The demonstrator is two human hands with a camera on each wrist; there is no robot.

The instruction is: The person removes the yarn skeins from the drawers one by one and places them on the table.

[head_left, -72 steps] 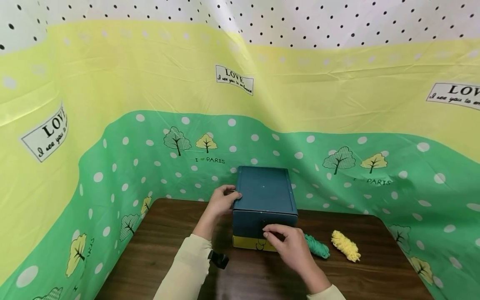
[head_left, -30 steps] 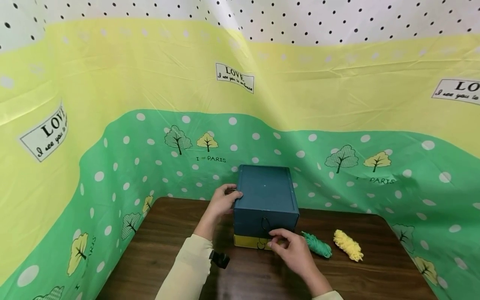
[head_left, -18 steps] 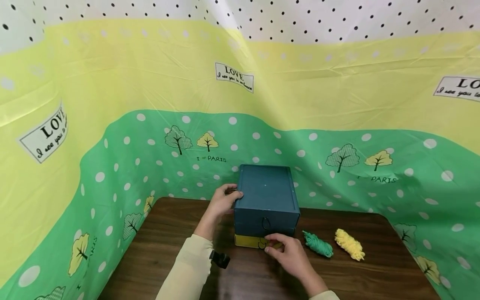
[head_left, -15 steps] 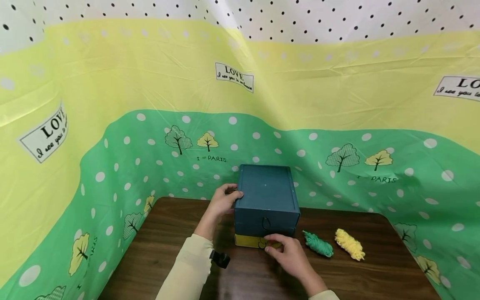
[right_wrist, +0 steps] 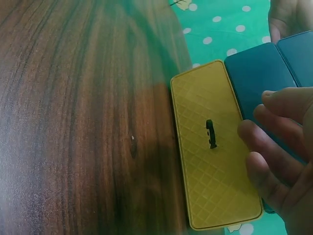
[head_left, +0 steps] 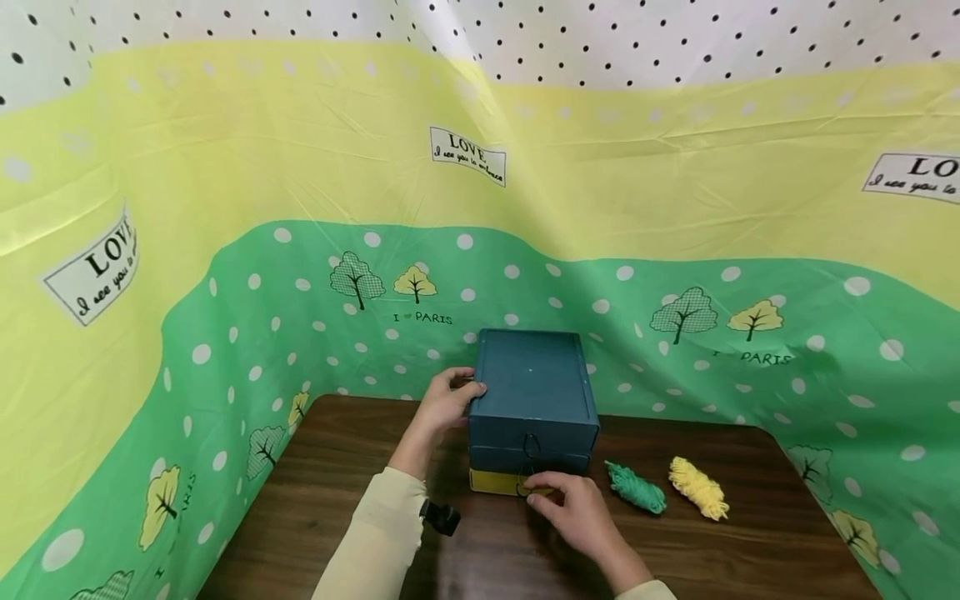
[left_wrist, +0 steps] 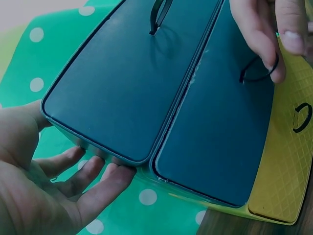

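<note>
A person's left hand (head_left: 447, 400) braces the left side of a dark teal drawer box (head_left: 531, 392) near the back of a wooden table (head_left: 315, 508), thumb on the top edge and fingers pressed nearly straight against the side wall, as the left wrist view shows (left_wrist: 73, 181). The box stands upright at the middle of the table, close to the green dotted cloth (head_left: 247, 333) draped behind it. Its front carries two teal drawers above a yellow bottom drawer (head_left: 495, 482), each with a small black ring pull. At the box's front, the right hand (head_left: 573, 504) has its fingers curled at the middle teal drawer (left_wrist: 220, 122), a fingertip hooked through that drawer's ring pull (left_wrist: 257, 71); whether the thumb pinches the ring too is hard to tell. To the right of the box, a green yarn bundle (head_left: 633, 489) and a yellow yarn bundle (head_left: 697, 489) lie side by side on the table, apart from both hands.
</note>
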